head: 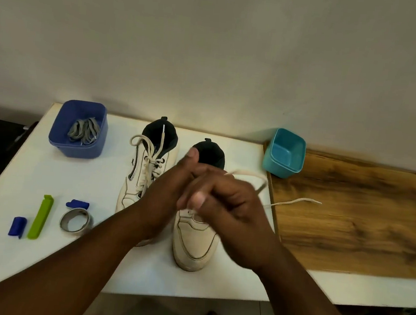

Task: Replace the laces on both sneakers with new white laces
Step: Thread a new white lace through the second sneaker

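Two white sneakers stand side by side on the white table point(22, 170), toes toward me. The left sneaker point(147, 171) is laced with a white lace tied in a loose bow. Over the right sneaker point(195, 242) both hands meet. My left hand point(171, 186) and my right hand point(228, 200) have curled fingers and pinch a white lace point(291, 203) at the shoe's eyelets. The lace loops to the right and its free end trails onto the wooden board. The eyelets themselves are hidden by my hands.
A blue tub point(78, 129) at the back left holds grey laces point(85, 130). A teal tub point(284, 153) stands at the back right beside the wooden board point(353, 217). Two blue clips point(18, 226), a green clip point(40, 217) and a tape roll point(76, 221) lie front left.
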Demonstrator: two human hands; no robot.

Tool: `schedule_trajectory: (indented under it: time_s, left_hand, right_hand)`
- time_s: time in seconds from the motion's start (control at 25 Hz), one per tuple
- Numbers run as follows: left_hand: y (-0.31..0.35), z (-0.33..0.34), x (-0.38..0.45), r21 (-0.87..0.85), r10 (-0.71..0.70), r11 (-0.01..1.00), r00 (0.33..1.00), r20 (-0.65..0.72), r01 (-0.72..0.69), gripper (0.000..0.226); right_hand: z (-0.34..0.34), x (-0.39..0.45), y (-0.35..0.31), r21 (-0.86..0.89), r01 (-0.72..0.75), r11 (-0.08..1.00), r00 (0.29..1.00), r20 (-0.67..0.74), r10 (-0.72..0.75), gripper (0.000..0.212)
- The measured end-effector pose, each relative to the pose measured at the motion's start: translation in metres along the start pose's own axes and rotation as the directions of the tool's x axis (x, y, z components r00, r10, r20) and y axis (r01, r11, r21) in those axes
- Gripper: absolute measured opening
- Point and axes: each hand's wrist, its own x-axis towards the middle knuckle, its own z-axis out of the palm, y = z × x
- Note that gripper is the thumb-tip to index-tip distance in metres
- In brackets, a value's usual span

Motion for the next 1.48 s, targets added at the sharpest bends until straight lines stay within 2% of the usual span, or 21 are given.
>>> schedule_trajectory:
  time_s: [0.08,0.16,0.24,0.32,0.36,0.44,0.48,0.52,0.64,0.72,0.8,0.88,0.96,1.0,1.04,1.08,1.12,1.16,1.24,1.36,1.48]
  left_hand:
    - [0.01,-0.004,-0.005,-0.069,-0.096,0.992,0.991,0.089,0.102,0.067]
    - [0.012,-0.002,-0.008,-0.048,-0.058,0.997,0.994,0.09,0.062,0.044]
    - [0.013,0.001,-0.005,-0.165,0.003,0.986,1.0,-0.009,-0.005,0.025]
    - [0.02,-0.001,-0.001,-0.337,0.06,0.937,0.992,-0.113,-0.095,0.022]
    - [0.022,-0.004,-0.001,-0.35,0.094,0.926,0.985,-0.148,-0.141,0.02]
    - [0.025,-0.005,-0.003,-0.191,0.151,0.966,0.979,-0.14,-0.176,0.013]
    - [0.023,-0.003,-0.006,-0.089,0.154,0.982,0.983,-0.102,-0.164,0.012]
    - [0.019,0.0,-0.008,-0.012,0.134,0.991,0.99,-0.053,-0.135,0.012]
    - [0.003,0.007,-0.009,0.178,0.021,0.983,0.988,0.155,-0.048,0.012]
    - [-0.005,0.006,-0.008,0.259,-0.111,0.965,0.952,0.284,0.035,0.011]
    - [-0.009,0.004,-0.011,0.34,-0.242,0.933,0.9,0.363,0.114,0.01]
    - [-0.015,0.007,-0.014,0.442,-0.329,0.885,0.867,0.374,0.145,0.01]
    - [-0.023,0.01,-0.014,0.518,-0.283,0.848,0.922,0.264,0.112,0.014]
    - [-0.025,0.01,-0.011,0.573,-0.174,0.816,0.977,0.12,0.075,0.017]
    - [-0.025,0.007,-0.008,0.612,-0.018,0.789,0.997,-0.072,0.059,0.019]
    - [-0.023,0.002,-0.004,0.602,0.126,0.796,0.957,-0.261,0.059,0.021]
    - [-0.018,-0.002,0.0,0.532,0.182,0.844,0.9,-0.397,0.064,0.025]
    - [-0.014,-0.009,0.003,0.444,0.159,0.893,0.872,-0.463,0.073,0.029]
    - [-0.01,-0.017,0.004,0.346,0.06,0.933,0.9,-0.432,0.104,0.027]
    - [-0.015,-0.015,0.002,0.19,-0.071,0.968,0.902,-0.426,0.166,0.016]
    - [-0.018,-0.018,0.007,0.178,-0.039,0.973,0.861,-0.508,0.149,0.026]
  right_hand:
    - [0.007,-0.007,0.009,-0.059,-0.134,0.989,0.949,0.281,0.145,0.02]
    - [0.006,-0.011,0.019,-0.1,-0.275,0.956,0.876,0.383,0.292,0.024]
    - [0.001,-0.013,0.022,-0.14,-0.339,0.93,0.835,0.412,0.366,0.028]
    - [-0.002,-0.008,0.018,-0.067,-0.452,0.889,0.842,0.296,0.45,0.036]
    - [-0.006,-0.003,0.017,0.02,-0.56,0.828,0.822,0.141,0.553,0.044]
    - [-0.014,0.005,0.02,0.291,-0.687,0.666,0.656,-0.146,0.74,0.059]
    - [-0.019,0.006,0.024,0.409,-0.676,0.613,0.596,-0.185,0.781,0.062]
    - [-0.022,0.007,0.025,0.503,-0.654,0.565,0.577,-0.152,0.803,0.059]
    - [-0.019,0.01,0.028,0.705,-0.545,0.455,0.599,-0.053,0.799,0.039]
    - [-0.023,0.011,0.032,0.795,-0.406,0.451,0.547,-0.184,0.816,0.033]
    - [-0.032,0.011,0.035,0.807,-0.266,0.528,0.451,-0.38,0.808,0.031]
    - [-0.04,0.01,0.04,0.761,-0.24,0.602,0.374,-0.5,0.781,0.028]
    - [-0.039,0.008,0.04,0.608,-0.361,0.707,0.413,-0.575,0.706,0.025]
    - [-0.034,0.008,0.038,0.436,-0.466,0.77,0.484,-0.603,0.634,0.024]
    - [-0.029,0.007,0.037,0.207,-0.545,0.812,0.583,-0.603,0.545,0.025]
    - [-0.023,0.005,0.037,-0.029,-0.565,0.824,0.697,-0.552,0.458,0.025]
    - [-0.016,0.002,0.038,-0.223,-0.54,0.812,0.792,-0.462,0.399,0.023]
    - [-0.01,-0.001,0.04,-0.347,-0.498,0.795,0.851,-0.372,0.371,0.021]
    - [-0.001,-0.005,0.047,-0.44,-0.45,0.778,0.89,-0.292,0.35,0.018]
    - [0.002,-0.004,0.053,-0.428,-0.439,0.79,0.891,-0.323,0.32,0.011]
    - [0.0,-0.004,0.057,-0.317,-0.458,0.831,0.859,-0.397,0.322,0.011]
